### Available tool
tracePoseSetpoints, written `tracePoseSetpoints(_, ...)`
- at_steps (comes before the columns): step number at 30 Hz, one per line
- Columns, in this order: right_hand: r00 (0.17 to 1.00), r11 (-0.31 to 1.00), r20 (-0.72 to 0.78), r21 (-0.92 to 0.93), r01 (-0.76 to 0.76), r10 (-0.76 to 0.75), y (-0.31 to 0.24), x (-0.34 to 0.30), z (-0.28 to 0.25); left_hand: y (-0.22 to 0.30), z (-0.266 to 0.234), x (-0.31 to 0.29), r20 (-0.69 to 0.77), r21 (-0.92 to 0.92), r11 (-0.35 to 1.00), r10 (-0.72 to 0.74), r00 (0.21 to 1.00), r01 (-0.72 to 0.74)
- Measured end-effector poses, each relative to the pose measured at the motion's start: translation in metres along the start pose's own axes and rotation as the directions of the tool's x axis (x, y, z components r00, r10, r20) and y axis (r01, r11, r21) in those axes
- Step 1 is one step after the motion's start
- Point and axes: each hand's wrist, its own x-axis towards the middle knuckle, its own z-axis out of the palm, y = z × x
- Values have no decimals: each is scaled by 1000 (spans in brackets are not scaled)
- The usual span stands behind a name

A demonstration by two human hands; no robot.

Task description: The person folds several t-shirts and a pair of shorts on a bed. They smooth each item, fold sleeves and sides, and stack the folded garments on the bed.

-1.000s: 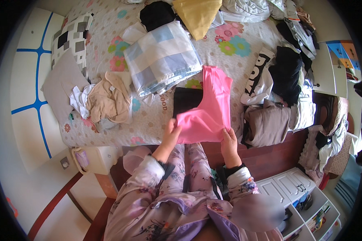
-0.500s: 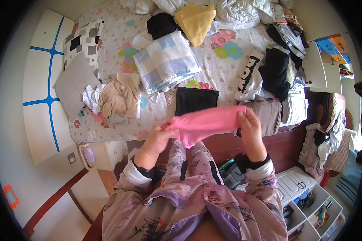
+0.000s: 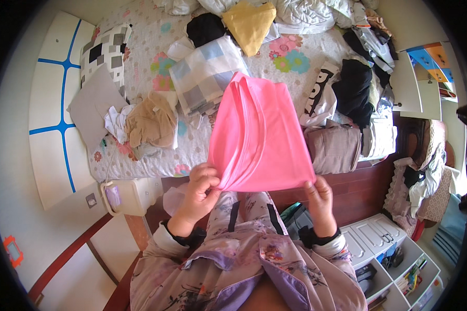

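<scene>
A bright pink piece of cloth [image 3: 275, 135], folded in layers, stretches between my two hands over the near edge of the bed. I cannot tell what garment it is. My left hand [image 3: 198, 189] pinches its near left corner, fingers curled over the edge. At the near right corner, my right hand [image 3: 320, 199] grips it between thumb and fingers. The cloth's far end fans out over the bed, overlapping a folded checked blue-and-white cloth [image 3: 202, 78] and hiding the black folded cloth behind it.
On the flowered bedsheet [image 3: 140, 67] lie a beige garment [image 3: 151, 122], a yellow cloth [image 3: 250, 26], a black garment [image 3: 354, 90] and a folded grey-brown garment [image 3: 334, 150]. A grey pillow [image 3: 96, 98] is at left. White drawers [image 3: 373, 241] stand at lower right.
The pink cloth has gone from a narrow, drooping strip to spread out flat and away from me. Both hands have come lower and nearer, still holding its corners.
</scene>
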Motion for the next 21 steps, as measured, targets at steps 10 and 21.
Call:
tracePoseSetpoints(10,917,853,23,-378,-360,398,181,-10,-36,-104,80,-99,-11,233,930,-290,957,284)
tracePoseSetpoints(21,957,798,-275,-555,-234,89,187,196,-11,-199,95,27,-288,109,916,-342,895,386)
